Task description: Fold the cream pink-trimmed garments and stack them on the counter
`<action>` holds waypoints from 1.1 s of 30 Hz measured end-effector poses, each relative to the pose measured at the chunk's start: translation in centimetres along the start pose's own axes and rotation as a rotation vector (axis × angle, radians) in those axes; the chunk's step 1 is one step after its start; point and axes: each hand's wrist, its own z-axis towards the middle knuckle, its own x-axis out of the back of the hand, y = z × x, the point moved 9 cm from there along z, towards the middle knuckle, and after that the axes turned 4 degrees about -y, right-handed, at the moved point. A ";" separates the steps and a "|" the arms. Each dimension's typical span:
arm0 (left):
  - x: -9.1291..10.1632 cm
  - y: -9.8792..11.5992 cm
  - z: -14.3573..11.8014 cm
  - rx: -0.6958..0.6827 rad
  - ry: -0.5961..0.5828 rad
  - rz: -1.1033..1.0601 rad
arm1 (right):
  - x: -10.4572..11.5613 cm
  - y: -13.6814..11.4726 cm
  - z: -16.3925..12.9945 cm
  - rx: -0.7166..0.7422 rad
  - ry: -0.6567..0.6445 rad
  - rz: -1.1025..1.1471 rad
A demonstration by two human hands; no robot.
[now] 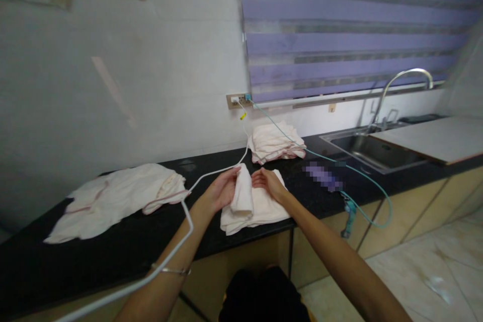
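So the person has a pale cream cloth [242, 192] pinched up between both hands, right at the front edge of the black counter [113, 246]. The left hand [222, 190] wraps the left side of the raised fold, fingers curled around it, thumb side up. The right hand [268, 182] sits just beside the fold on its right, fingers bent and touching the cloth; whether it's really gripping or just pressing is hard to tell from this angle.

Under the fold, directly below both hands, lies the rest of the cloth [260, 211], flat and layered, hanging a bit over the edge.

Handling-wise: it looks thin, soft and light, totally floppy, so it'll sag wherever it isn't supported. Not slippery, nothing fragile. Best hold is probably a pinch at the corners or along the folded edge, since the middle will just bunch up.

Beyond the hands sits a folded stack [274, 143] of the same stuff. Well off to the left of the left hand there's a loose heap [116, 198]. A white cable [181, 211] runs over the left forearm, and a teal cable [362, 181] trails away to the right, toward the sink [373, 151].
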 end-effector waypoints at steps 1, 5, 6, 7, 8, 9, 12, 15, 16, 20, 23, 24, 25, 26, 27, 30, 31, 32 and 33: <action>-0.4 -0.6 0.2 0.021 -0.030 -0.028 | 0.4 0.3 0.2 -0.026 0.025 0.077; -2.4 -2.8 0.2 0.175 -0.192 -0.027 | 0.2 0.7 0.3 -0.061 0.018 0.203; -2.8 -2.9 0.0 0.188 -0.219 -0.006 | 0.0 0.6 0.2 -0.053 -0.005 0.185; -3.1 -2.8 -0.2 0.166 -0.222 0.025 | -0.3 0.4 0.1 -0.040 -0.025 0.151; -3.1 -2.3 -0.2 0.112 -0.197 0.065 | -0.3 0.1 -0.1 -0.020 -0.036 0.099; -2.8 -1.6 -0.2 0.041 -0.149 0.113 | -0.2 -0.2 -0.2 0.005 -0.033 0.031; -0.7 0.7 -0.2 -0.174 0.083 0.255 | 1.0 -1.2 -0.7 0.085 0.058 -0.225; 2.8 2.1 -0.1 -0.329 0.326 0.417 | 2.3 -1.6 -1.0 0.115 0.160 -0.391; 3.7 2.1 -0.1 -0.361 0.378 0.515 | 2.6 -1.6 -1.0 0.120 0.183 -0.420; 3.6 -0.8 -0.2 -0.380 0.266 1.037 | 3.1 -2.0 -1.3 0.134 0.265 -0.532; 0.8 -4.4 -1.6 -0.420 0.053 1.358 | 3.7 -2.7 -1.8 0.167 0.355 -0.606; -0.2 -5.3 -2.2 -0.429 -0.001 1.451 | 3.9 -2.9 -1.9 0.186 0.386 -0.613; -1.0 -6.1 -2.8 -0.430 -0.044 1.529 | 4.1 -3.2 -2.1 0.204 0.415 -0.612; -1.7 -6.6 -3.2 -0.424 -0.078 1.589 | 4.3 -3.4 -2.2 0.217 0.441 -0.609; -2.1 -6.8 -3.5 -0.411 -0.099 1.633 | 4.6 -3.6 -2.3 0.225 0.464 -0.606; -2.5 -6.9 -3.7 -0.374 -0.104 1.718 | 5.0 -4.7 -2.8 0.231 0.515 -0.609; -2.4 -6.9 -3.6 -0.359 -0.101 1.738 | 4.7 -5.4 -3.2 0.252 0.528 -0.622; -2.1 -7.0 -3.5 -0.340 -0.095 1.752 | 4.3 -6.3 -3.7 0.285 0.535 -0.643; -1.8 -7.1 -3.2 -0.318 -0.087 1.755 | 3.5 -7.4 -4.3 0.326 0.532 -0.666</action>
